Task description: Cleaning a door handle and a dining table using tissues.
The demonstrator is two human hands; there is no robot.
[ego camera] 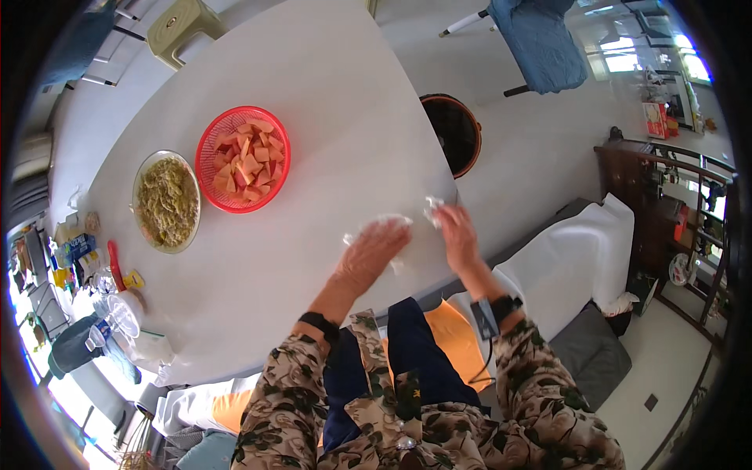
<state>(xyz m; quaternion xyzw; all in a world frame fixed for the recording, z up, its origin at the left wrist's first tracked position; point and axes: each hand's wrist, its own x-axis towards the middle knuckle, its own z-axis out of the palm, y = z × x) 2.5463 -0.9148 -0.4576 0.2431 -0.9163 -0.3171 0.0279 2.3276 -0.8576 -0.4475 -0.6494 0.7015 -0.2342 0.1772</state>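
Observation:
My left hand (pixel 376 245) lies low over the white tabletop (pixel 317 276), palm down with the fingers together. Crumpled whitish material (pixel 395 220), tissue or thin plastic, sticks out from under its fingers on both sides. To its right, near the table's edge, my right hand (pixel 459 235) has its fingers closed on another whitish crumpled piece (pixel 433 210). Both hands are slightly blurred. Farther off on the table, a red plastic basket (pixel 284 176) holds cut pinkish-orange pieces. Beside it stands a clear bowl (pixel 136 205) of chopped yellow-green food.
An open bin (pixel 477 141) stands on the floor past the table's right edge. Bottles, packets and a red-handled tool (pixel 114 264) crowd the table's left end. Around the table are a beige plastic stool (pixel 183 29), a blue-covered chair (pixel 537 47) and a white-covered seat (pixel 564 258).

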